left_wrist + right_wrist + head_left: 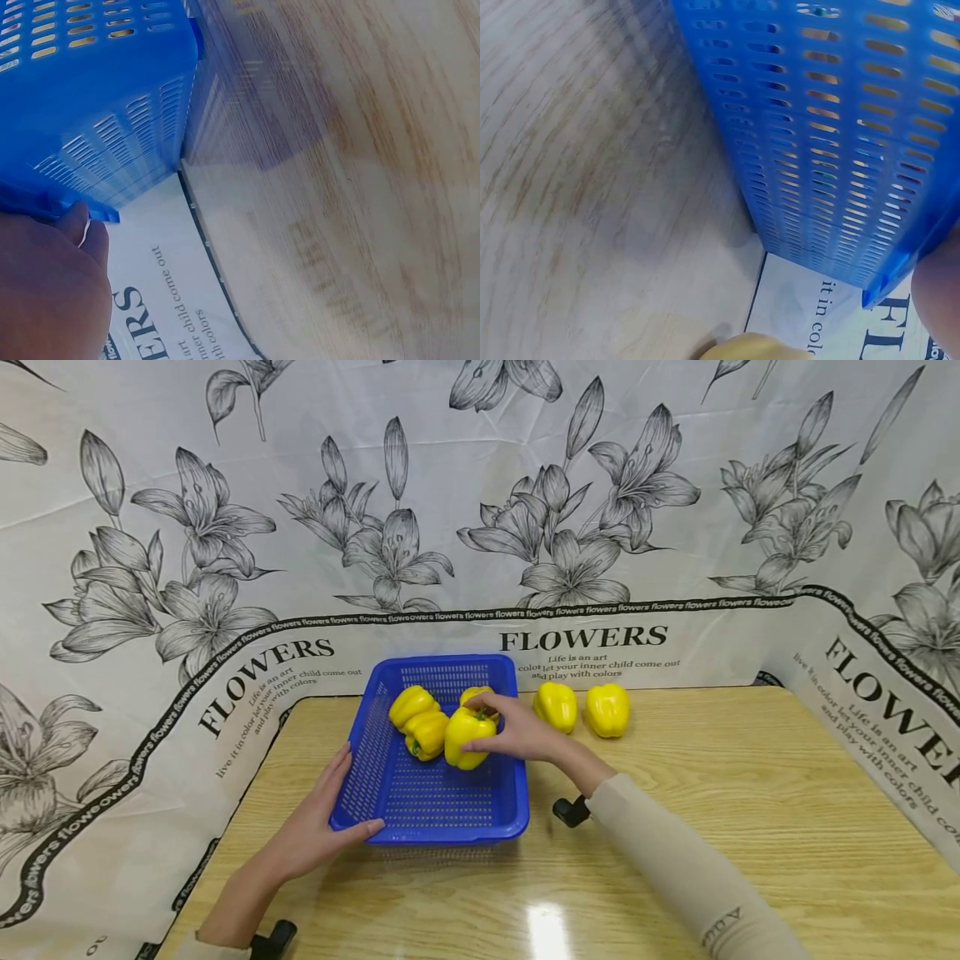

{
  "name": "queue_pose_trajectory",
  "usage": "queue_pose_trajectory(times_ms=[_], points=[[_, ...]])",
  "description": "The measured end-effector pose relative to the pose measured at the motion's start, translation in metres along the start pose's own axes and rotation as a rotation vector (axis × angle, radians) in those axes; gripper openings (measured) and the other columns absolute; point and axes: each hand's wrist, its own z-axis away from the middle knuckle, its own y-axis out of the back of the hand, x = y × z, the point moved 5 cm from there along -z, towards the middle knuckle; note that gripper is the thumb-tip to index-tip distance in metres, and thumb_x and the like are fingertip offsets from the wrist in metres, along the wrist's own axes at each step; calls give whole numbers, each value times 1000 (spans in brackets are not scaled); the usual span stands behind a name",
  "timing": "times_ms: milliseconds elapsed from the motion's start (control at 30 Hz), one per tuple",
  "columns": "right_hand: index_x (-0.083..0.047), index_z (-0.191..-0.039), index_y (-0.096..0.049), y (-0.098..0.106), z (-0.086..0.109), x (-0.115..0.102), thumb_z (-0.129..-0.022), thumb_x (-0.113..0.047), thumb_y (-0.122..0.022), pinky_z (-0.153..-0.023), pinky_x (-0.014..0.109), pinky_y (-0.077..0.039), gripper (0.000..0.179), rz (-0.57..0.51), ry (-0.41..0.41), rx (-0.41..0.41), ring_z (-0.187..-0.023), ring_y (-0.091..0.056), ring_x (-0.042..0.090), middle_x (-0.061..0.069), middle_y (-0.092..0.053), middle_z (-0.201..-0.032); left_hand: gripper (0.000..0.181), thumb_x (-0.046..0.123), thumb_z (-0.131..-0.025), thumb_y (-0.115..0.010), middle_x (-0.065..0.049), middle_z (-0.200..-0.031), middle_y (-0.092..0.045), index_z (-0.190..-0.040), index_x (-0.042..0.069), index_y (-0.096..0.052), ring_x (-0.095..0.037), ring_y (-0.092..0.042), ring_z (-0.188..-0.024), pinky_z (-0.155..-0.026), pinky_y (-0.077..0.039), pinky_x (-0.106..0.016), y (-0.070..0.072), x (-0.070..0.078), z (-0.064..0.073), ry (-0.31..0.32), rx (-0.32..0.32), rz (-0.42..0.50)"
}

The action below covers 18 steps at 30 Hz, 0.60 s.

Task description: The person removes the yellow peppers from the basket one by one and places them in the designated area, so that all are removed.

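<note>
A blue plastic basket (438,835) with slotted walls stands on the table, several yellow bell peppers inside. At its near left corner my left hand (318,827) grips the rim, thumb along the front edge and fingers along the left side. The left wrist view shows fingers (94,240) at the basket's rim (97,210). My right hand (517,728) reaches over the right rim and holds a yellow bell pepper (467,745) between thumb and fingers. Two bell peppers (423,735) lie left of it in the basket; another (474,693) is partly hidden behind the right hand.
Right of the basket, two more yellow bell peppers, one nearer (555,707) and one farther right (607,710), stand on the wooden table (712,793). A white flower-printed cloth (600,568) hangs behind and at both sides of the table.
</note>
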Motion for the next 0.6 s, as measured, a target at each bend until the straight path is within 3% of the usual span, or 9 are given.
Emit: queue_pose_trajectory(times_ms=[200,467,600], points=[[-16,-146,-56,14,3,-3,-91,-35,-78,-97,43,-51,62,-124,-15,14,-111,-60,22,3,-63,-130,111,54,-88,-75,-5,-173,-3,-166,15,-8,-43,-15,-154,-115,-24,-70,0,0,0,2,-3,-1],[-9,-145,-54,38,11,-7,-90,-36,-80,-105,47,-49,66,-120,-51,69,-129,-56,27,7,-58,-141,110,54,-88,-75,-6,-173,-2,-166,16,-7,-45,-15,-154,-114,-24,-72,0,0,0,19,-10,-7],[-9,-138,-58,50,14,-7,-90,-35,-80,-97,42,-54,59,-147,-72,88,-118,-63,26,7,-64,-132,110,52,-89,-75,-5,-173,-2,-166,16,-6,-44,-14,-154,-114,-24,-71,0,0,0,16,-12,-4]])
